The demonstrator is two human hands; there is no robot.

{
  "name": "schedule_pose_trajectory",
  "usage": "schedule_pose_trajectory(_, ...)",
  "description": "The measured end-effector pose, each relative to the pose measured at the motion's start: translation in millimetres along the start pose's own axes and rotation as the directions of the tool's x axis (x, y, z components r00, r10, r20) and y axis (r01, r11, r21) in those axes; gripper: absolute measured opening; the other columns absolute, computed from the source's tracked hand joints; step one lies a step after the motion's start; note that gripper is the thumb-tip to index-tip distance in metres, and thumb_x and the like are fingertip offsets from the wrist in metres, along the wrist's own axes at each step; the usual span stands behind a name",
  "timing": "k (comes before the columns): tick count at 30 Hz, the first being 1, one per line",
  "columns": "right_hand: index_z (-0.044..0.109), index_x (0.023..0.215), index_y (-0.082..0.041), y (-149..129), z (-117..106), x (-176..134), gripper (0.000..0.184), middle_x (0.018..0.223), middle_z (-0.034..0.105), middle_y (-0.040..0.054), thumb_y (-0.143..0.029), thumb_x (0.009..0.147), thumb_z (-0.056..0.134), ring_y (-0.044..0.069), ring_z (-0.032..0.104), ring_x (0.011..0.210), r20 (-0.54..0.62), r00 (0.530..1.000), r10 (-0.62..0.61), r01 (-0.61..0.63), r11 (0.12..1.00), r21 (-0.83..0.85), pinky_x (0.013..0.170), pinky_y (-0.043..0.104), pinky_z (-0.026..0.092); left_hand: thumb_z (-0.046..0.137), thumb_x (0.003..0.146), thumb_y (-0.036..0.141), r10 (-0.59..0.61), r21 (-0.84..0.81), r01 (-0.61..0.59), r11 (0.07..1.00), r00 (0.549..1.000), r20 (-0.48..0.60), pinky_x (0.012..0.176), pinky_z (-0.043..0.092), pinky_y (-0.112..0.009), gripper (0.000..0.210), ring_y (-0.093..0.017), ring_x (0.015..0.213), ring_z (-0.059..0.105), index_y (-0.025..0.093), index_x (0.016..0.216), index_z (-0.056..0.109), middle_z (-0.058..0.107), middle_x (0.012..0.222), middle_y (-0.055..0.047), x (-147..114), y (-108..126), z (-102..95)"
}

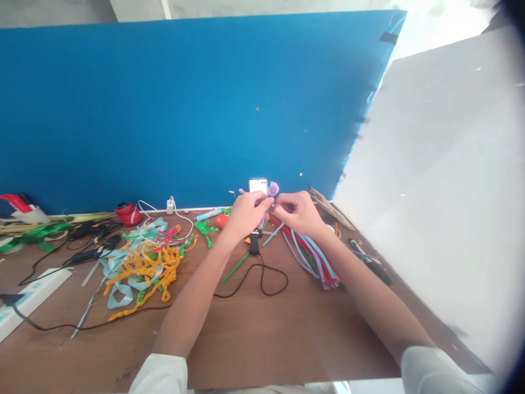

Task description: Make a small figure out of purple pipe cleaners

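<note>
My left hand (pixel 247 213) is closed in a pinch on a purple fuzzy pipe-cleaner piece (pixel 273 189), whose looped end sticks up above the fingers. Close beside it, my right hand (pixel 301 212) has its thumb and fingers pressed together; what they hold is too small to make out. A phone (pixel 258 185) with a lit screen stands upright just behind the left hand. Below the hands lies a black corded tool (pixel 255 243), partly hidden. Under the right wrist spreads a bundle of pipe cleaners (pixel 314 257) in red, purple and light blue.
Orange pipe cleaners (pixel 153 265) and light-blue ribbon (pixel 121 295) are heaped on the left. A white power strip (pixel 30 298) lies at the left edge, with black cords across the brown table (pixel 262 334). A blue board (pixel 184 109) stands behind, a white panel (pixel 443 191) on the right.
</note>
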State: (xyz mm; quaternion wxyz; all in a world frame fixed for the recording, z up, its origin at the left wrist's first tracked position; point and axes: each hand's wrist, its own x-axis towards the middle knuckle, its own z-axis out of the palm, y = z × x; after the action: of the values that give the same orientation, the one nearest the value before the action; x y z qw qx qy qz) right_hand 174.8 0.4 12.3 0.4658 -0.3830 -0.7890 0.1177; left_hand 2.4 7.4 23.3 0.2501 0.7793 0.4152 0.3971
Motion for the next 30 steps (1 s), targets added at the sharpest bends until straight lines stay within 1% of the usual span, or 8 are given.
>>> schedule_pose_trajectory(4,0.053,0.059,-0.019,5,4,-3,0.025,0.055,0.047,-0.0005,-0.025,0.084,0.053,0.013,0.035,0.056,0.060,0.966,-0.253,0.252,0.854,-0.456,0.058,0.031,0.019,0.053,0.092,0.044,-0.071,-0.096,0.074,0.993,0.997,0.035,0.051,0.038,-0.023,0.037,-0.012,0.051,0.054,0.017,0.067,0.057,0.063,0.059,-0.002,2,-9,1.0)
schedule_pose_trajectory(9,0.053,0.061,-0.019,7,9,-4,0.026,0.057,0.050,0.0007,-0.024,0.086,0.050,0.013,0.037,0.057,0.056,0.955,-0.292,0.281,0.826,-0.488,0.059,0.031,0.022,0.053,0.092,0.048,-0.086,-0.169,0.095,0.981,0.995,0.057,0.050,0.039,-0.023,0.036,-0.012,0.050,0.054,0.018,0.073,0.056,0.060,0.060,-0.001,3,-12,0.6)
schedule_pose_trajectory(14,0.055,0.066,-0.019,-3,5,0,0.028,0.057,0.051,-0.0019,-0.030,0.091,0.048,0.011,0.042,0.054,-0.014,0.997,0.078,-0.074,0.978,0.197,0.057,0.027,0.030,0.050,0.095,0.047,0.038,-0.146,-0.042,0.988,0.999,-0.029,0.055,0.038,-0.025,0.030,-0.014,0.057,0.055,0.019,0.087,0.058,0.061,0.067,0.000,2,-3,-2.8)
schedule_pose_trajectory(17,0.059,0.072,-0.019,-4,1,3,0.029,0.051,0.049,-0.0039,-0.040,0.091,0.052,0.011,0.041,0.048,0.230,0.940,0.253,-0.342,0.697,0.630,0.052,0.026,0.032,0.048,0.097,0.041,0.161,0.109,-0.151,0.983,0.983,-0.091,0.062,0.035,-0.026,0.028,-0.014,0.063,0.052,0.019,0.087,0.060,0.062,0.071,0.000,0,4,-5.2)
schedule_pose_trajectory(21,0.058,0.069,-0.019,1,-2,4,0.024,0.045,0.041,-0.0071,-0.038,0.084,0.060,0.010,0.035,0.043,0.378,0.883,0.277,-0.469,0.500,0.728,0.047,0.025,0.027,0.049,0.098,0.038,0.232,0.222,-0.208,0.953,0.968,-0.090,0.065,0.034,-0.026,0.024,-0.014,0.066,0.052,0.020,0.090,0.064,0.066,0.075,0.000,-4,11,-4.7)
schedule_pose_trajectory(24,0.055,0.062,-0.019,-1,-2,2,0.021,0.045,0.040,-0.0067,-0.030,0.080,0.058,0.009,0.033,0.045,0.219,0.941,0.258,-0.338,0.688,0.643,0.049,0.026,0.025,0.051,0.096,0.041,0.153,0.097,-0.144,0.985,0.984,-0.092,0.059,0.034,-0.026,0.030,-0.013,0.057,0.051,0.019,0.082,0.062,0.063,0.065,0.001,-7,14,-0.7)
schedule_pose_trajectory(27,0.048,0.057,-0.020,-5,-2,-1,0.027,0.051,0.041,-0.0043,-0.024,0.082,0.054,0.010,0.035,0.052,-0.004,1.000,0.021,-0.020,0.967,0.254,0.055,0.028,0.025,0.050,0.095,0.049,0.019,-0.100,-0.025,0.995,0.998,-0.068,0.051,0.035,-0.025,0.040,-0.012,0.048,0.051,0.018,0.072,0.058,0.058,0.054,0.001,-9,13,2.5)
schedule_pose_trajectory(30,0.046,0.058,-0.020,-6,-1,-2,0.030,0.056,0.043,-0.0019,-0.022,0.087,0.052,0.013,0.036,0.057,-0.011,0.966,-0.260,0.250,0.940,-0.232,0.060,0.030,0.024,0.053,0.093,0.051,-0.056,-0.249,0.057,0.967,0.998,0.012,0.047,0.035,-0.023,0.044,-0.010,0.045,0.049,0.017,0.066,0.055,0.055,0.051,0.000,-6,9,1.9)
